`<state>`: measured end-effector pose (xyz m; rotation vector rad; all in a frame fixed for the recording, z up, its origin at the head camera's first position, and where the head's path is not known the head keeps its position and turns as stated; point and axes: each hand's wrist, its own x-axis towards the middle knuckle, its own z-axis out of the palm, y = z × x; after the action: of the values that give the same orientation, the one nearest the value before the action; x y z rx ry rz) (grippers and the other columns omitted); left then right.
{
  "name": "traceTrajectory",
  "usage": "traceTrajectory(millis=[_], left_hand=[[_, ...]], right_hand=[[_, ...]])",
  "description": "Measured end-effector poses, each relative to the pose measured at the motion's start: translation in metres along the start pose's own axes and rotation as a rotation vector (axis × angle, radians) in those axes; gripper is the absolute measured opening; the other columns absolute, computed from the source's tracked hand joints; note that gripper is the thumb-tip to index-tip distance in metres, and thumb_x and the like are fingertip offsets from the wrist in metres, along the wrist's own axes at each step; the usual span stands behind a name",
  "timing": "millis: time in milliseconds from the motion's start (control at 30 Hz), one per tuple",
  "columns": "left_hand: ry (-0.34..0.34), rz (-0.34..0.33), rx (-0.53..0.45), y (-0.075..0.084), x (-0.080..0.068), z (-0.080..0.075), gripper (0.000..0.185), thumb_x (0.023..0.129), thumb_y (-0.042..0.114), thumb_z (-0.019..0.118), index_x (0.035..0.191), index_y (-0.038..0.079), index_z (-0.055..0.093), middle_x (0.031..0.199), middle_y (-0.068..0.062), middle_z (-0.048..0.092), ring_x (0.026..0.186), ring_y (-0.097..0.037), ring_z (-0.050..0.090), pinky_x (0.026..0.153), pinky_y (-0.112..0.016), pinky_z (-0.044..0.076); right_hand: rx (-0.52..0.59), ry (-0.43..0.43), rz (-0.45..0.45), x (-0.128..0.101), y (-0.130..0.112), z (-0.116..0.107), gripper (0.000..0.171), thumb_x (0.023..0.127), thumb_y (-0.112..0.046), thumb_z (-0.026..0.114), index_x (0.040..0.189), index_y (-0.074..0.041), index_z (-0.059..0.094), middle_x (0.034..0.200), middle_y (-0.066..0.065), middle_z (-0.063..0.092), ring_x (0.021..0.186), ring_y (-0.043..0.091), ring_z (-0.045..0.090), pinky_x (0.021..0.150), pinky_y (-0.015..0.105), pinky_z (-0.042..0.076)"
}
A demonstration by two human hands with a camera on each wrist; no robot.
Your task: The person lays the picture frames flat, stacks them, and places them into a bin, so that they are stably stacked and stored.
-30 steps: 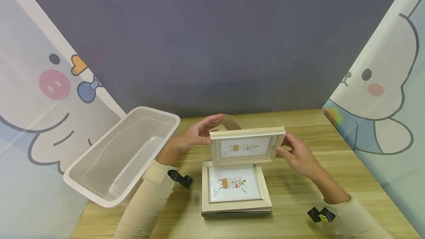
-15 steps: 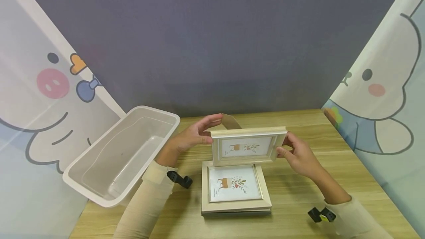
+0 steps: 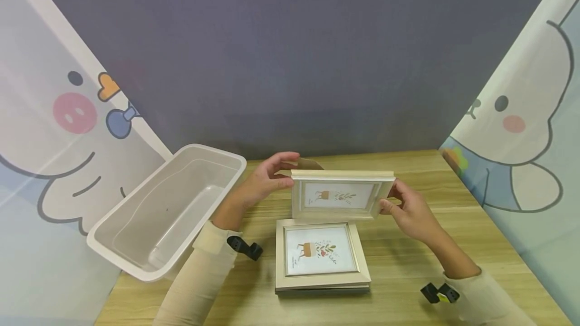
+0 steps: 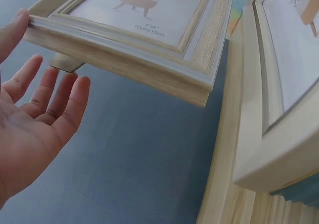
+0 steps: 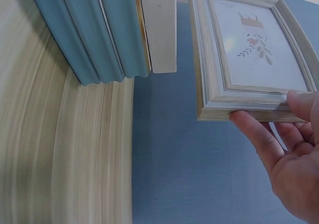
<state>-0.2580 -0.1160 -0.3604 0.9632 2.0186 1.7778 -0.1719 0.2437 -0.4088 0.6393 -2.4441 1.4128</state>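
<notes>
A cream picture frame [image 3: 337, 196] with a plant picture is held up, tilted, over the table. My right hand [image 3: 410, 211] grips its right side, thumb on the front and fingers behind. My left hand [image 3: 257, 185] holds the left side, thumb at the edge. Behind it, the left fingers reach toward a brown stand flap [image 3: 310, 164], whose tip [image 4: 67, 62] shows by the fingertips in the left wrist view. Just below, another cream picture frame [image 3: 322, 251] lies face up on a blue-green framed piece [image 5: 92, 32], seen in the right wrist view.
A pale plastic bin [image 3: 167, 215] stands left of the left forearm, nothing visible in it. The wood-grain table [image 3: 408, 275] runs back to a grey panel [image 3: 294, 64]. Cartoon-printed sheets [image 3: 59, 114] flank both sides.
The held picture frame has shifted slightly up and to the right, with both hands on it. Its stand flap shows less above the top edge. The stacked frame has not moved.
</notes>
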Motion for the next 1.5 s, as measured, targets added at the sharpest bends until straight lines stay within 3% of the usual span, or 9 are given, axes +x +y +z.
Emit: traceTrajectory(millis=[300, 733, 967, 1300, 1500], left_hand=[[0.055, 0.032, 0.058, 0.007, 0.0, 0.007, 0.049, 0.087, 0.005, 0.068, 0.133, 0.006, 0.051, 0.124, -0.009, 0.055, 0.106, -0.016, 0.055, 0.082, -0.026, 0.055], [0.091, 0.097, 0.089, 0.008, -0.001, 0.01, 0.047, 0.086, 0.007, 0.07, 0.129, 0.004, 0.053, 0.098, 0.003, 0.059, 0.087, -0.009, 0.062, 0.072, -0.024, 0.055], [0.12, 0.128, 0.139, 0.009, -0.004, 0.012, 0.045, 0.085, 0.001, 0.069, 0.128, 0.003, 0.054, 0.094, -0.001, 0.06, 0.082, -0.01, 0.063, 0.068, -0.024, 0.054], [0.181, 0.085, 0.162, 0.01, -0.007, 0.015, 0.042, 0.086, 0.001, 0.068, 0.126, 0.006, 0.057, 0.093, -0.007, 0.058, 0.078, -0.01, 0.061, 0.065, -0.021, 0.051], [0.207, 0.027, 0.169, 0.004, -0.009, 0.014, 0.039, 0.087, 0.003, 0.065, 0.125, 0.007, 0.057, 0.091, -0.009, 0.059, 0.068, -0.013, 0.061, 0.057, -0.023, 0.05]], right_hand=[[-0.026, 0.011, 0.017, -0.001, 0.001, -0.001, 0.035, 0.091, 0.004, 0.057, 0.125, 0.004, 0.048, 0.106, 0.02, 0.061, 0.089, 0.001, 0.064, 0.064, 0.025, 0.059], [-0.007, -0.001, 0.034, -0.001, 0.001, -0.002, 0.036, 0.092, 0.003, 0.058, 0.126, 0.004, 0.047, 0.107, 0.021, 0.061, 0.091, 0.002, 0.064, 0.064, 0.027, 0.059], [0.037, -0.008, 0.055, -0.001, 0.001, -0.001, 0.035, 0.092, 0.004, 0.057, 0.126, 0.005, 0.047, 0.107, 0.024, 0.061, 0.091, 0.0, 0.064, 0.064, 0.029, 0.059], [0.088, -0.044, 0.092, -0.001, -0.001, -0.002, 0.033, 0.092, 0.0, 0.059, 0.124, 0.004, 0.049, 0.1, 0.024, 0.061, 0.084, 0.003, 0.066, 0.06, 0.031, 0.059], [0.142, -0.082, 0.146, 0.0, 0.0, 0.0, 0.042, 0.093, -0.005, 0.06, 0.132, 0.0, 0.045, 0.1, 0.015, 0.06, 0.08, 0.007, 0.066, 0.055, 0.038, 0.058]])
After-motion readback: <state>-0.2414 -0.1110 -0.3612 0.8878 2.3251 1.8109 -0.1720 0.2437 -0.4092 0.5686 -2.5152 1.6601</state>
